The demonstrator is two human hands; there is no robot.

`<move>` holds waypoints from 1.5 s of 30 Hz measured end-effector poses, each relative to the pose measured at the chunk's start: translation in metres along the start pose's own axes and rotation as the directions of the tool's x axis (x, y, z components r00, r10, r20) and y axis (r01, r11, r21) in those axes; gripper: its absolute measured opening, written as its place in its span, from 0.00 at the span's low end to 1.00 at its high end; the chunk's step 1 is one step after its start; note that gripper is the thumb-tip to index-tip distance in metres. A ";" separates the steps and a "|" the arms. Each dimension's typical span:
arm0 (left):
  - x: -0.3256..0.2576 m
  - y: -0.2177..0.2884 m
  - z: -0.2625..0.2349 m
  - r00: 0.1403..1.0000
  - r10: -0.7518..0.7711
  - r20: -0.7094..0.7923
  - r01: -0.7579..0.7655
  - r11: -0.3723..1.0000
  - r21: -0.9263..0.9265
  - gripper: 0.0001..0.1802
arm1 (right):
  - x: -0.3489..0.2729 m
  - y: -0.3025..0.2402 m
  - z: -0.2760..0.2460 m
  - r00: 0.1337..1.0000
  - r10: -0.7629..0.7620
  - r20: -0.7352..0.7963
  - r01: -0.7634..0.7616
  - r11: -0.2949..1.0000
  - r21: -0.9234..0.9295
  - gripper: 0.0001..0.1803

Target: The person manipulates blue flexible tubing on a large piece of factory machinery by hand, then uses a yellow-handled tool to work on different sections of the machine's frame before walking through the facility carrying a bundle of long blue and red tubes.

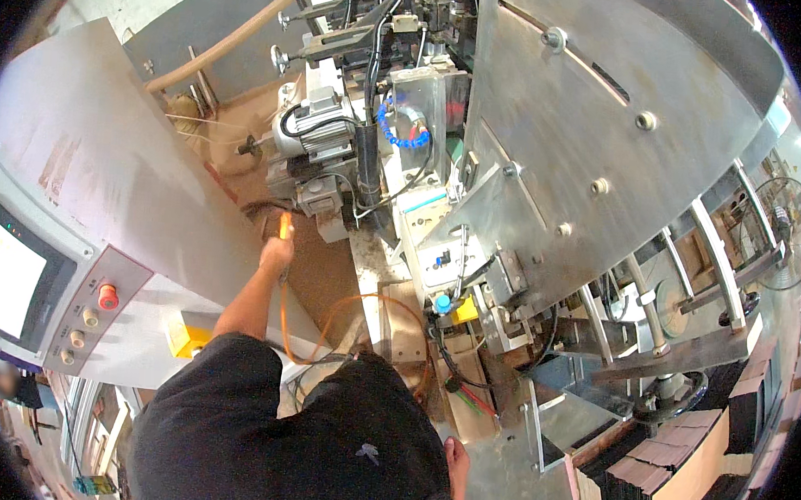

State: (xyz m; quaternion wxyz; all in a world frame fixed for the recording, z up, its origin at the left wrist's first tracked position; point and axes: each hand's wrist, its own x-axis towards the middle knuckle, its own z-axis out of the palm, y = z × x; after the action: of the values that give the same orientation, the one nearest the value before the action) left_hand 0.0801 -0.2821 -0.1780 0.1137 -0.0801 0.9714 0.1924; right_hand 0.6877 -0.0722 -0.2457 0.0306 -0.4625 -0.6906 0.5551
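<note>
My left arm reaches forward between the grey cabinet and the machine. My left hand (277, 253) is closed around an orange air blow gun (285, 225), its front end pointing toward the dusty floor below the electric motor (321, 119). From the gun an orange hose (286, 321) runs down and loops across to the right, beside the machine's base. Low in the view, my right hand (457, 468) hangs by my dark shirt. Only its thumb side shows; the other fingers are mostly hidden, and I see nothing in it.
On the left stands a grey control cabinet (137, 167) with a lit screen (10, 278) and a red button (107, 296). A large metal plate (606, 106) rises on the right. Stacks of dark and brown sheets (665, 445) lie at lower right. Brown dust (320, 268) covers the floor ahead.
</note>
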 end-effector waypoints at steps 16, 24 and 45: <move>-0.136 -0.109 0.048 0.522 -0.123 0.844 -0.177 0.953 0.248 0.39 | -0.019 0.046 -0.004 0.994 -0.092 0.052 0.099 0.980 -0.171 0.23; -0.156 -0.133 0.088 0.456 -0.191 0.869 -0.229 0.918 0.322 0.41 | -0.015 0.038 0.019 0.983 0.084 0.166 -0.055 0.983 -0.174 0.24; -0.139 0.197 0.020 0.596 0.803 -0.001 -0.674 0.500 -0.544 0.16 | 0.020 -0.246 0.043 0.949 -0.240 -0.205 0.316 0.723 0.615 0.28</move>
State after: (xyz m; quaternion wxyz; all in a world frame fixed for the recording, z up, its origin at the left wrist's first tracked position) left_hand 0.1785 -0.0790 -0.0904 0.1177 0.3457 0.8034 0.4703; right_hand 0.5038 -0.0796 -0.0754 0.3076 -0.3454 -0.5182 0.7194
